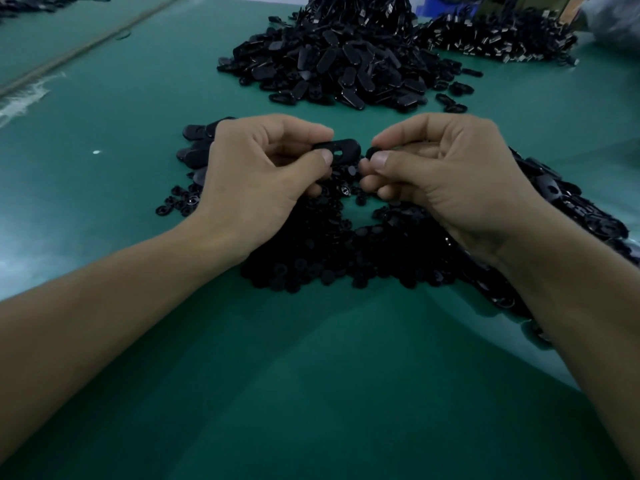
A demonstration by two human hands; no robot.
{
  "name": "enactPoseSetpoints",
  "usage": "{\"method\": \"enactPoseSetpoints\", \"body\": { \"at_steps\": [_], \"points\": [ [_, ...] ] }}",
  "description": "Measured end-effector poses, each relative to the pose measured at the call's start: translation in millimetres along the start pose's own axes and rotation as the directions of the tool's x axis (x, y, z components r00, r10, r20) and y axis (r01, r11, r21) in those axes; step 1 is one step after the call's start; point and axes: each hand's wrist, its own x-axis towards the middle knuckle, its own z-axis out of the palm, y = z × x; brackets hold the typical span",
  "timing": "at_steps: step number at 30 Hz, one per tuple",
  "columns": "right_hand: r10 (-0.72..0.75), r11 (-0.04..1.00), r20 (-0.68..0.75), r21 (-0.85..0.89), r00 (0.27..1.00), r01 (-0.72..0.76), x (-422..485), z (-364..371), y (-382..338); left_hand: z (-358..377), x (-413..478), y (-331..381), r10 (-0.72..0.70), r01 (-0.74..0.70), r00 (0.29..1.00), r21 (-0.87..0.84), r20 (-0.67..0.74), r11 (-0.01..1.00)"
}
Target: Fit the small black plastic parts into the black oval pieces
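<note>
My left hand [263, 174] pinches a black oval piece [341, 150] between thumb and forefinger, its slot facing up. Just to its right, my right hand [446, 178] pinches a small black round part [371, 153] at the fingertips. The part and the oval's right end are nearly touching; I cannot tell if they meet. Beneath both hands lies a heap of small black round parts [346, 258] on the green table [311, 393].
A large pile of black oval pieces [339, 64] rises at the far middle, with another pile [498, 39] at the far right. More oval pieces lie left of my left hand [197, 147] and along my right wrist [571, 209]. A pale strip crosses the far left.
</note>
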Motion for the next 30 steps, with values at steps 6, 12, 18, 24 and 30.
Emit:
{"method": "enactPoseSetpoints", "body": {
  "at_steps": [6, 12, 18, 24, 30],
  "points": [
    [-0.088, 0.987, -0.030, -0.136, 0.996, 0.083, -2, 2, -1, 0, 0, 1, -0.008, 0.008, 1.000, -0.004, 0.011, 1.000],
    [-0.244, 0.864, 0.003, -0.454, 0.970, 0.219, -5, 9, -3, 0, -1, 3, 0.019, -0.022, 0.998, 0.042, 0.058, 0.999],
    [-0.286, 0.797, 0.013, -0.552, 0.958, 0.245, -9, 15, -6, 0, -3, 4, 0.067, -0.076, 0.995, 0.122, 0.080, 0.990],
    [-0.303, 0.770, 0.032, -0.580, 0.952, 0.265, -12, 18, -8, 1, -5, 5, 0.098, -0.114, 0.992, 0.214, 0.085, 0.970],
    [-0.294, 0.775, 0.046, -0.573, 0.955, 0.266, -12, 19, -10, 1, -8, 10, 0.133, -0.162, 0.984, 0.277, 0.120, 0.947]
  ]
}}
